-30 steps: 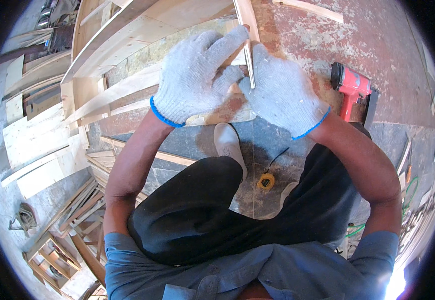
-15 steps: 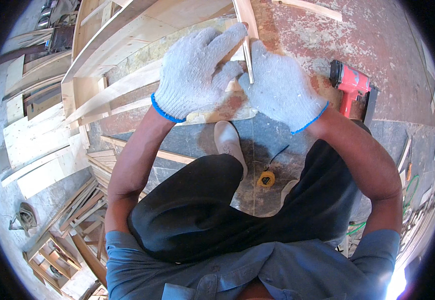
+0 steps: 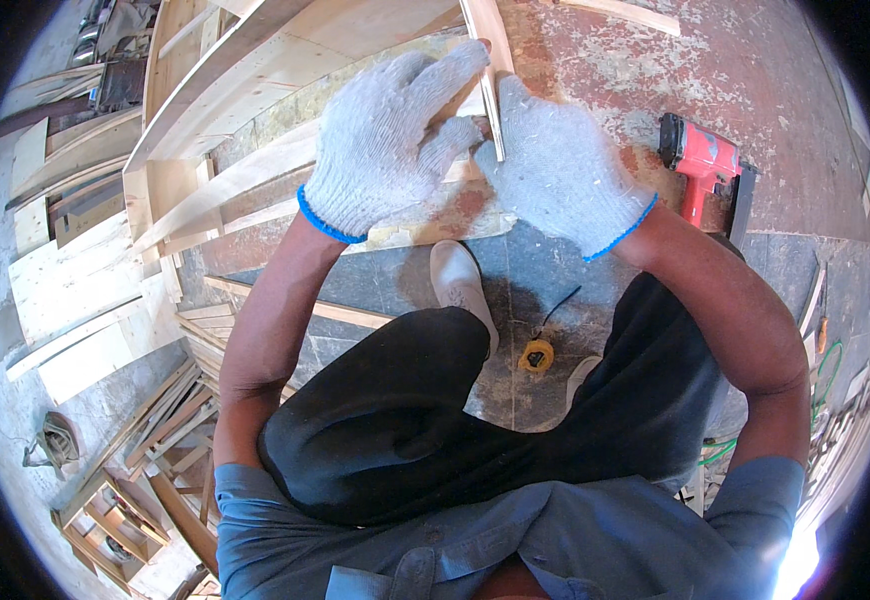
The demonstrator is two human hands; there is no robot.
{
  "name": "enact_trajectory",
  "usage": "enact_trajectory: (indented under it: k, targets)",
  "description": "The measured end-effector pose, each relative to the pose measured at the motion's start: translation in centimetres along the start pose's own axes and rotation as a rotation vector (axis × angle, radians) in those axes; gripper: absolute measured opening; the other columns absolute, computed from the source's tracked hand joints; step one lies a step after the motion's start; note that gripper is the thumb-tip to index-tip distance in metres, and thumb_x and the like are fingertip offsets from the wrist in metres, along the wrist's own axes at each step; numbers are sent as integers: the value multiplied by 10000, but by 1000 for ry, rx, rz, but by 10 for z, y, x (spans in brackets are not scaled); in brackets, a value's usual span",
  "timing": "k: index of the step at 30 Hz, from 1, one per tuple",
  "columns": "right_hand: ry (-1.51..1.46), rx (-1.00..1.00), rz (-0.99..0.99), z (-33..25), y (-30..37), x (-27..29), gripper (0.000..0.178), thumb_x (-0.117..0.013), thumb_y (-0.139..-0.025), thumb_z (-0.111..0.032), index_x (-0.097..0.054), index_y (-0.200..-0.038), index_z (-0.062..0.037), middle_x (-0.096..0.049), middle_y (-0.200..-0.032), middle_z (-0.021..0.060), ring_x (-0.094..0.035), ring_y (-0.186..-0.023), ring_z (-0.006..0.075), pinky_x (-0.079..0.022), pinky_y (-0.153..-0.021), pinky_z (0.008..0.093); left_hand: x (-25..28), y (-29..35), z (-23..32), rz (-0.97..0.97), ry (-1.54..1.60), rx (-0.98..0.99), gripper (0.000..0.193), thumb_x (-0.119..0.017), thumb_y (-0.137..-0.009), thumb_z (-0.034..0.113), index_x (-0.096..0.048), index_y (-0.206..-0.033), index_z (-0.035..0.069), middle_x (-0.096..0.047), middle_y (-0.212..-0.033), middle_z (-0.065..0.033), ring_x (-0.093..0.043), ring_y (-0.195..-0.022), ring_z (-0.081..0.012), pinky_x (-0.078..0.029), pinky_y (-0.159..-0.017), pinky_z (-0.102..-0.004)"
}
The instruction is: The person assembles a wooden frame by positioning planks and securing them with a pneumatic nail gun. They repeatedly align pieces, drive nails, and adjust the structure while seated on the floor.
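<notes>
A narrow wooden strip (image 3: 487, 75) runs from the upper edge down between my two hands, its near end beside my right glove. My left hand (image 3: 380, 145), in a white knit glove with a blue cuff, pinches the strip from the left, index finger stretched along it and thumb bent below. My right hand (image 3: 560, 165), gloved alike, presses on the strip's right side; its fingertips are partly hidden behind the wood. Beyond my right wrist, a red and black nail gun (image 3: 700, 170) lies on the worn reddish surface.
Curved plywood framing (image 3: 220, 85) stands at the upper left. A yellow tape measure (image 3: 535, 355) lies on the floor between my feet. Scrap wood (image 3: 170, 415) is heaped at the left, and a green hose (image 3: 827, 375) curls at the right. Another wood strip (image 3: 625, 15) lies at the top.
Both hands and the strip have shifted very slightly left and up in the picture. The grip looks the same.
</notes>
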State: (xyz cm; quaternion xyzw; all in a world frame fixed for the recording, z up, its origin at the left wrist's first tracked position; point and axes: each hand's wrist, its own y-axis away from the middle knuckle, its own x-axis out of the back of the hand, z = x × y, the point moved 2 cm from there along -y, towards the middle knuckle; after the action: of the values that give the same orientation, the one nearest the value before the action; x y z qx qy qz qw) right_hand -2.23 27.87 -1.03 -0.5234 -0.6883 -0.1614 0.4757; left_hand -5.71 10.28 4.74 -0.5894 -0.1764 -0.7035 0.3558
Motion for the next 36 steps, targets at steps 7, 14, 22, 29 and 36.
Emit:
enact_trajectory:
  k: [7, 14, 22, 29, 36]
  targets:
    - [1, 36, 67, 1, 0, -4, 339, -648, -872, -201, -553, -1038, 79, -675, -623, 191, -731, -577, 296, -571, -472, 386, -1, 1, -2, -9, -17, -4, 640, -713, -880, 285, -537, -1482, 158, -640, -982, -133, -639, -764, -246, -534, -675, -375]
    - [-33, -11, 43, 1, 0, -2, 327, -639, -883, -206, -561, -1033, 74, -674, -622, 202, -728, -578, 319, -572, -477, 394, -1, 1, -2, -14, -8, 20, 641, -715, -865, 271, -548, -1475, 166, -656, -1015, -144, -659, -833, -277, -547, -731, -394]
    - [-49, -108, -78, 0, 0, 1, 453, -652, -911, -242, -520, -1192, 88, -675, -723, 238, -718, -650, 360, -560, -523, 424, 2, 0, -1, 26, 30, 25, 662, -746, -816, 254, -563, -1440, 129, -672, -1199, -189, -673, -1054, -360, -535, -926, -432]
    - [-75, -171, -183, 1, -2, 6, 549, -661, -918, -268, -495, -1294, 96, -678, -803, 265, -706, -684, 383, -562, -564, 448, 2, -2, 2, 24, 68, 116, 629, -790, -785, 259, -597, -1353, 69, -660, -1268, -203, -654, -1150, -375, -518, -969, -449]
    - [-74, -141, -117, 2, -1, -1, 491, -645, -898, -227, -528, -1243, 101, -688, -776, 236, -715, -681, 375, -571, -571, 450, 2, 1, 5, 13, 21, 127, 583, -787, -821, 336, -620, -1321, 86, -669, -1212, -195, -647, -1109, -396, -517, -935, -456]
